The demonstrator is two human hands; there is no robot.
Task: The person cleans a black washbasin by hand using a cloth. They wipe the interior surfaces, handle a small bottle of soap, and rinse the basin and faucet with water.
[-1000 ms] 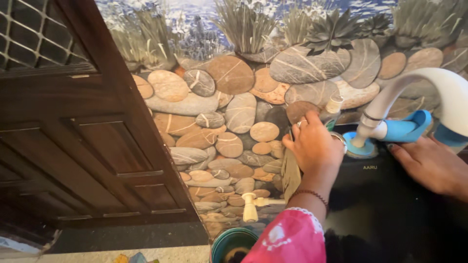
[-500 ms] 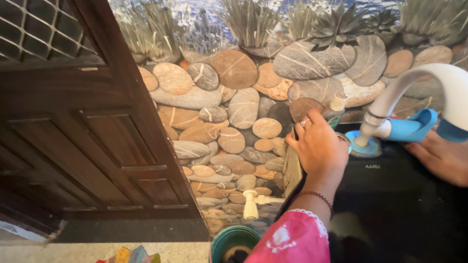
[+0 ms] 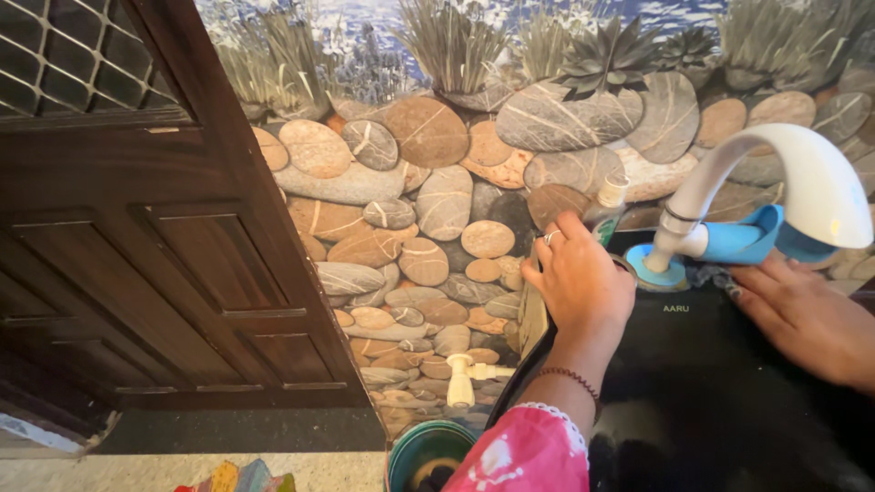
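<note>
My left hand, with a ring and a thin bracelet, is curled over the back left corner of a black sink. It rests against a small bottle with a cream cap, whose lower part it hides. I cannot see whether the fingers grip the bottle. My right hand lies flat on the sink's rim, fingers spread, just under the blue handle of a white curved tap. It holds nothing.
A dark wooden door stands open at the left against a wall printed with pebbles and plants. A small white wall tap sticks out low down, above a green bucket.
The view has shifted slightly. Both hands stay about where they were beside the tap.
</note>
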